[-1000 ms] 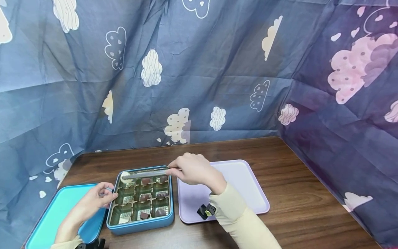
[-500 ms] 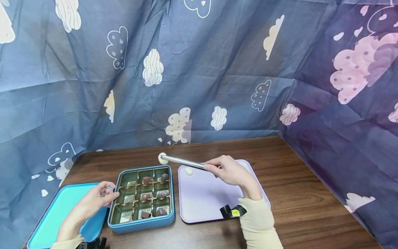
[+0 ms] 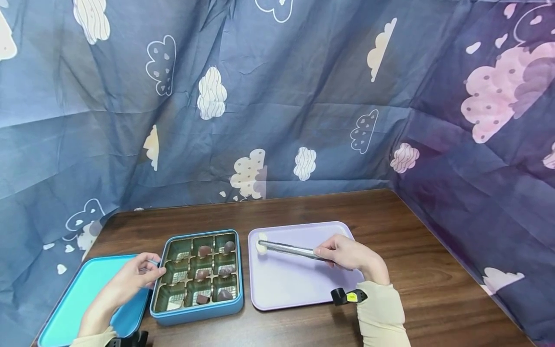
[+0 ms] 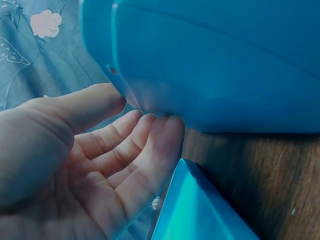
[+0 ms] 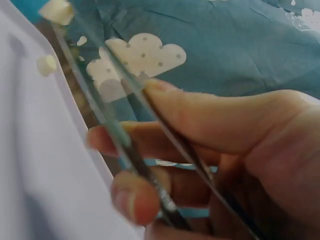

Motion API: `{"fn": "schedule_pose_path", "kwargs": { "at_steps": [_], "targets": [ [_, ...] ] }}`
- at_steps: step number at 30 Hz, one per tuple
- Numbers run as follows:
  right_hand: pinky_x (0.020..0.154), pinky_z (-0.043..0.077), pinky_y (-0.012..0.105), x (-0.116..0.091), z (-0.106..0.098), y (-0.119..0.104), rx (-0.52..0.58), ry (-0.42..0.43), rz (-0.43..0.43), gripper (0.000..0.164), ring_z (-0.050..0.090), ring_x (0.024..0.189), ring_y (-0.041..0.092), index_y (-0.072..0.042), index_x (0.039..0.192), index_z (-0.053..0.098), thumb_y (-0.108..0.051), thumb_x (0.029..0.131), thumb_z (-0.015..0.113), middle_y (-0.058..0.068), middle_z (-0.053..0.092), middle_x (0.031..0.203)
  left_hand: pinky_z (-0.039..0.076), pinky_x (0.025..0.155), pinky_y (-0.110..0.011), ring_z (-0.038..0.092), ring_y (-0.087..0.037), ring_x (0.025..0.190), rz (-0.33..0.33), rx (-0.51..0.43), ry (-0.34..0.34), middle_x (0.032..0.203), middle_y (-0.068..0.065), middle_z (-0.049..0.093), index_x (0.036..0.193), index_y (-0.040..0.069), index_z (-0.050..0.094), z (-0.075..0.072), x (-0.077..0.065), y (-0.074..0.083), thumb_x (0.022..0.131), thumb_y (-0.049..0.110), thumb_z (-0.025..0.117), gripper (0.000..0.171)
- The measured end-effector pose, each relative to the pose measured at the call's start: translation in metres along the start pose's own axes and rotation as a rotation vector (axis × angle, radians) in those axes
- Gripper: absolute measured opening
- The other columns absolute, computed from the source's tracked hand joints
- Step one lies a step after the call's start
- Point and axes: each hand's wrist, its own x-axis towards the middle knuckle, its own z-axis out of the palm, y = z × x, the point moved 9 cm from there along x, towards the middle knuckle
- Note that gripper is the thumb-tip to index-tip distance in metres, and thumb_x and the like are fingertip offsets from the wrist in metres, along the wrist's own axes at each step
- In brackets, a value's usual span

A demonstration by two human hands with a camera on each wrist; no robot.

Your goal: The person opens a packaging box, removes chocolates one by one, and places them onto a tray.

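Note:
My right hand (image 3: 353,255) grips metal tongs (image 3: 290,249) that slant left over the lilac tray (image 3: 299,284). At their tips is a pale, cream-coloured chocolate (image 5: 57,11); another pale chocolate (image 5: 46,65) lies on the tray close by. My left hand (image 3: 125,284) rests its thumb and fingertips against the left wall of a blue box (image 3: 199,315); its palm shows in the left wrist view. Inside, a gold divided insert (image 3: 178,250) holds brown chocolates (image 3: 202,274) in the middle and right columns. A whitish patch, unclear in kind, shows in the front-left compartment.
A turquoise lid or tray (image 3: 82,294) lies left of the box, partly under my left forearm. Both stand on a dark wooden table (image 3: 412,265). A blue cloud-patterned curtain (image 3: 277,96) closes off the back and sides.
The tongs lifted a pale chocolate from the box's back-left compartment and carried it right, down to the tray beside the other pale piece. My left hand stayed at the box.

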Motion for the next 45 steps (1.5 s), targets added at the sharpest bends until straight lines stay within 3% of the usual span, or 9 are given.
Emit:
{"fn": "schedule_pose_path", "kwargs": {
  "at_steps": [5, 22, 30, 39, 45],
  "targets": [
    [0.036, 0.024, 0.021, -0.004, 0.007, 0.012, 0.055, -0.069, 0.059, 0.047, 0.027, 0.037, 0.005, 0.01, 0.072, 0.06, -0.028, 0.1, 0.057, 0.0, 0.048, 0.053, 0.055, 0.068, -0.034, 0.061, -0.021, 0.076, 0.015, 0.009, 0.006, 0.089, -0.011, 0.055, 0.118, -0.008, 0.043, -0.001, -0.001, -0.001, 0.095, 0.014, 0.066, 0.04],
    [0.035, 0.027, 0.021, 0.0, 0.02, 0.007, 0.008, -0.097, 0.068, 0.043, 0.029, 0.036, 0.005, 0.007, 0.073, 0.061, -0.028, 0.098, 0.059, 0.0, 0.051, 0.054, 0.055, 0.068, -0.034, 0.06, -0.015, 0.075, 0.027, -0.02, 0.004, 0.089, -0.011, 0.055, 0.119, -0.01, 0.042, -0.002, -0.006, -0.006, 0.094, 0.013, 0.065, 0.04],
    [0.035, 0.026, 0.021, -0.002, 0.016, 0.006, -0.005, -0.078, 0.072, 0.044, 0.029, 0.036, 0.005, 0.006, 0.068, 0.059, -0.027, 0.099, 0.059, 0.0, 0.051, 0.053, 0.055, 0.067, -0.034, 0.06, -0.015, 0.075, 0.039, -0.021, 0.004, 0.088, -0.011, 0.055, 0.118, -0.01, 0.043, -0.001, -0.003, -0.005, 0.094, 0.012, 0.065, 0.04],
    [0.039, 0.023, 0.021, -0.009, 0.001, -0.001, -0.066, -0.018, 0.122, 0.024, 0.028, 0.041, 0.006, -0.009, 0.091, 0.076, -0.028, 0.097, 0.062, -0.003, 0.049, 0.053, 0.055, 0.068, -0.034, 0.06, -0.017, 0.076, 0.027, -0.011, 0.002, 0.09, -0.011, 0.055, 0.119, -0.009, 0.042, 0.0, -0.001, -0.004, 0.095, 0.013, 0.065, 0.04],
    [0.046, 0.024, 0.025, -0.018, -0.01, -0.013, -0.148, 0.04, 0.12, 0.021, 0.032, 0.049, 0.01, -0.011, 0.09, 0.076, -0.026, 0.097, 0.062, -0.006, 0.045, 0.051, 0.055, 0.067, -0.034, 0.06, -0.017, 0.076, 0.023, -0.009, 0.002, 0.089, -0.01, 0.054, 0.118, -0.009, 0.043, 0.0, 0.0, -0.001, 0.094, 0.013, 0.066, 0.04]
  ]
}}
